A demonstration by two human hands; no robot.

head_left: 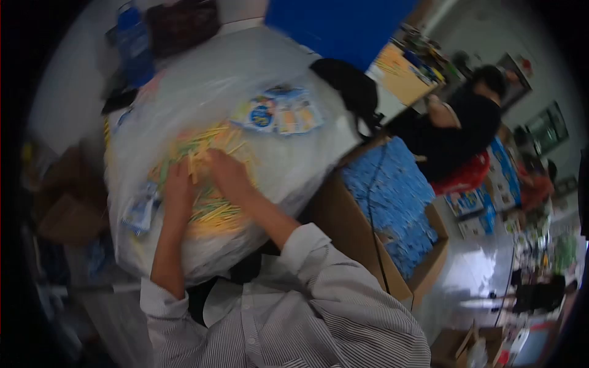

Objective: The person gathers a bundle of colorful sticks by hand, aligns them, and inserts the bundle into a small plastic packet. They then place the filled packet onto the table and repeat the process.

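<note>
A heap of thin yellow, green and orange sticks (215, 211) lies on a plastic-covered table (288, 52). My left hand (178, 178) is at the heap's left side, its fingers close together against some sticks. From the right, my right hand (229, 174) has its fingers curled round a few yellow sticks near the top of the heap. Blur hides the exact fingertip contact of both hands. Beyond them lie several blue-and-white printed packets (285, 115). Left of my left forearm is another small packet (141, 210).
A cardboard box (353, 230) full of blue packets (392, 199) stands at the table's right, a dark cord across it. A black bag (345, 86) lies at the table's right edge. At the back left stands a blue bottle (134, 46). A person in black (469, 122) sits at the right.
</note>
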